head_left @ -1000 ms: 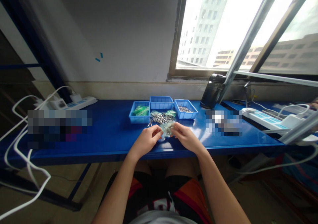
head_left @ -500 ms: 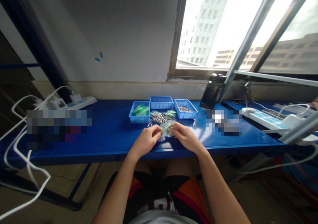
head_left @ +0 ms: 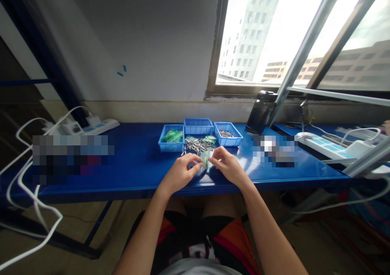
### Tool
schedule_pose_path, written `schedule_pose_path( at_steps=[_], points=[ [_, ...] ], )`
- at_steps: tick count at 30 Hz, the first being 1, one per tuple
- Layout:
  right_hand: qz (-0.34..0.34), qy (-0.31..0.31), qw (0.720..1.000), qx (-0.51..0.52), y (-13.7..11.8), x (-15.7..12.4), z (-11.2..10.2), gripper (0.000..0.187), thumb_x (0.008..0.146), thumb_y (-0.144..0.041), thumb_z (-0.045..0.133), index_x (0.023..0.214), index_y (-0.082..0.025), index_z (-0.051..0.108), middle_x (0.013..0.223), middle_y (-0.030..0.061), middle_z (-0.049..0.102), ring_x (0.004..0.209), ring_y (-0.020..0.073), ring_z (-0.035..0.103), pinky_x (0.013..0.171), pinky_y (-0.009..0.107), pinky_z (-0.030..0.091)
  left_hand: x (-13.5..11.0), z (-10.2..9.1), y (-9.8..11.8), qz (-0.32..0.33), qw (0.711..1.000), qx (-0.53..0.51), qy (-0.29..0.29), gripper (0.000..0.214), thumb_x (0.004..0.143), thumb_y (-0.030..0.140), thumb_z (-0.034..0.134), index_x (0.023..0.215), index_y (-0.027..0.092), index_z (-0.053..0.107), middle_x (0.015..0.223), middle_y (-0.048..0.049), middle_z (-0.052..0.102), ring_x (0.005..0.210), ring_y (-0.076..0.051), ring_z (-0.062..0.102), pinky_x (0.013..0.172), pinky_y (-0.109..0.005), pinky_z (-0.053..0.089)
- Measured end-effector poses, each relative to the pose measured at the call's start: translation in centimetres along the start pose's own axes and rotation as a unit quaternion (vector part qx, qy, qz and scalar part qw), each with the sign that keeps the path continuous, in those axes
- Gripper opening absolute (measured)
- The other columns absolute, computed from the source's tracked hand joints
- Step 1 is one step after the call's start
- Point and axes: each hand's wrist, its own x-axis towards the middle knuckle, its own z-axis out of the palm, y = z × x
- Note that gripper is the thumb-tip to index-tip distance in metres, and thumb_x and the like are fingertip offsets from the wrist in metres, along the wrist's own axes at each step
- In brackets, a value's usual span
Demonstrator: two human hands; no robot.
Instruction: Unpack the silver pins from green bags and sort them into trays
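Pale-green plastic packet sits pinched between left hand and right hand; an even fingertip grip near the table seems wise.

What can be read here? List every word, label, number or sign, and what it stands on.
No text reads clearly.
Shorts: white print, partly hidden, unreadable.
Left power strip: labels too small to read.
Right power strip: labels too small to read.
Patches on the table: pixelated, nothing legible.
Bag, pinched by left hand and right hand: no print visible.
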Motion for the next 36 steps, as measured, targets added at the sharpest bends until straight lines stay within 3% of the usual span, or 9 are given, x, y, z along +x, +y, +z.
schedule_pose_path(
  at_steps=[4,8,11,16,23,29,36],
  points=[
    [-0.021,-0.088,0.995,0.036,-0.73,-0.33,-0.14,0.021,0.086,-0.036,0.05,0.094,-0.019,0.058,0.087,0.0041,0.066,0.082,0.0174,0.062,0.069,0.027,0.049,-0.04,0.05,-0.11,0.03,0.999,-0.002,-0.029,0.023,0.085,0.031,0.049,0.098,0.022,0.065,0.112,-0.0048,0.059,0.094,-0.017,0.058,0.068,-0.024,0.048],
    [-0.013,-0.108,0.992,0.063,-0.72,-0.48,-0.16,0.029,0.083,-0.039,0.055,0.104,-0.019,0.057,0.094,0.0058,0.067,0.087,0.0198,0.063,0.072,0.029,0.05,-0.13,0.07,-0.17,0.029,0.999,0.006,-0.043,0.027,0.085,0.034,0.049,0.104,0.024,0.065,0.12,-0.0063,0.052,0.088,-0.016,0.059,0.067,-0.024,0.048],
    [-0.005,-0.097,0.993,0.072,-0.29,-0.44,-0.09,0.025,0.086,-0.038,0.051,0.1,-0.019,0.057,0.089,0.0049,0.067,0.079,0.0185,0.064,0.066,0.028,0.05,-0.1,0.12,-0.15,0.023,0.999,-0.003,-0.029,0.026,0.085,0.034,0.049,0.101,0.022,0.065,0.113,-0.0062,0.054,0.085,-0.015,0.059,0.068,-0.024,0.048],
    [0.0,-0.083,0.994,0.072,-0.19,-0.44,-0.17,0.019,0.088,-0.033,0.047,0.099,-0.019,0.054,0.074,0.0014,0.063,0.069,0.0156,0.061,0.062,0.027,0.05,0.09,0.15,-0.2,-0.027,0.998,-0.017,0.055,0.024,0.084,0.034,0.048,0.098,0.018,0.059,0.095,-0.0046,0.063,0.079,-0.016,0.06,0.07,-0.027,0.048],
    [-0.008,-0.095,0.992,0.08,-0.43,-0.52,-0.27,0.019,0.088,-0.033,0.047,0.099,-0.02,0.054,0.073,0.0008,0.062,0.069,0.0151,0.06,0.063,0.026,0.049,0.16,0.35,-0.8,-0.063,0.996,-0.043,0.047,0.025,0.083,0.038,0.05,0.098,0.019,0.055,0.082,-0.0034,0.064,0.078,-0.017,0.062,0.069,-0.027,0.049],
    [-0.008,-0.095,0.994,0.059,-0.39,-0.5,-0.3,0.019,0.088,-0.034,0.047,0.098,-0.02,0.055,0.068,-0.0007,0.059,0.063,0.0133,0.056,0.062,0.025,0.048,0.1,0.24,-0.61,-0.042,0.998,-0.036,0.032,0.012,0.082,0.03,0.049,0.079,0.019,0.05,0.075,0.0001,0.061,0.07,-0.015,0.061,0.066,-0.025,0.047],
    [-0.01,-0.082,0.995,0.051,0.01,-0.4,-0.03,0.02,0.086,-0.035,0.049,0.094,-0.019,0.057,0.079,0.0023,0.062,0.067,0.0144,0.057,0.059,0.025,0.049,-0.13,-0.01,0.13,-0.035,0.999,-0.022,0.021,0.006,0.08,0.024,0.046,0.076,0.02,0.048,0.066,0.0024,0.057,0.064,-0.014,0.057,0.063,-0.024,0.044]
  ],
)
